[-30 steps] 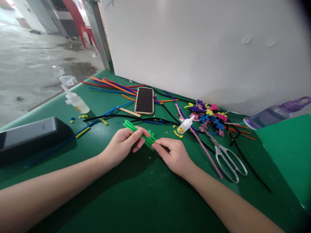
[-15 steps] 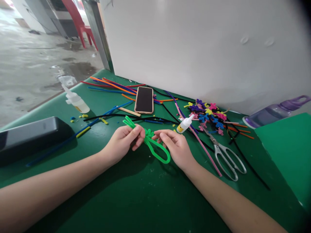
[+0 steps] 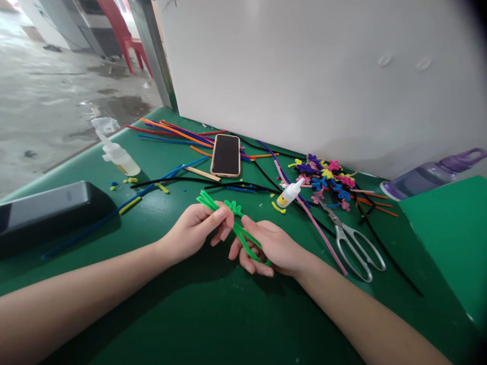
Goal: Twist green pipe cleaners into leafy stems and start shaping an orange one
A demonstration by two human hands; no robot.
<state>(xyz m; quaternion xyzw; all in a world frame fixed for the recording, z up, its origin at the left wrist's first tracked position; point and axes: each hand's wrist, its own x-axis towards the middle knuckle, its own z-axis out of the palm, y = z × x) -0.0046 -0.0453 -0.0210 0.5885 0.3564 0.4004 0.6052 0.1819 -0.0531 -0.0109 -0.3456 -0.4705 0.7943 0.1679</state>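
- ok so both forearms come in from the bottom corners, and the hands meet over the middle of the green worktop (image 3: 213, 324), close together with just a small gap between them
- left hand (image 3: 201, 223): wrist pretty much straight, back of the hand up, thumb stretched along the top pointing to the right hand, fingers tucked underneath
- its grip is closed in a pinch on a bundle of green fuzzy wires (image 3: 238, 229), thumb on one side, fingers on the other; the loose ends stick out past the hand, up and to the left
- right hand (image 3: 272, 246): turned more on its side, thumb up top angled toward the left hand, the other fingers curled below
- that grip looks half curled, kinda loose, around the looped end of the same wires, with the loop running across the fingers; can't tell if it's actually pinching
- there's a little green flower (image 3: 233, 207) poking up behind the gap between the hands, right near the right thumb tip, can't tell if they touch
- nearby stuff: small white bottle (image 3: 289, 193) just past the right hand, scissors (image 3: 338, 225) further right, pile of colorful fuzzy flowers (image 3: 327, 180) behind those, phone (image 3: 225, 155) beyond the left hand
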